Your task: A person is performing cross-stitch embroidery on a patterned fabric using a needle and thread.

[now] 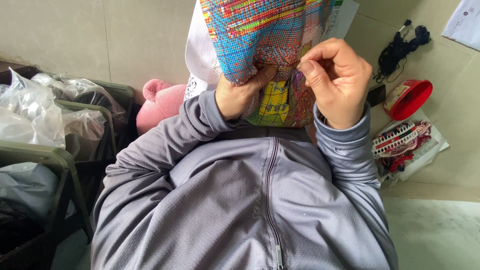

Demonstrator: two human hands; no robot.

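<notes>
A multicoloured cross-stitch cloth hangs folded over my lap, with white unstitched fabric at its left edge. My left hand grips the cloth from beneath, thumb pressed on its folded edge. My right hand is closed beside it, thumb and forefinger pinched together against the cloth's right side; whatever they pinch is too small to see. Both arms wear grey sleeves of a zipped jacket.
A pink plush slipper lies on the floor at left. Green racks with clear plastic bags stand at far left. At right lie a red round lid, a thread organiser, dark thread and a paper sheet.
</notes>
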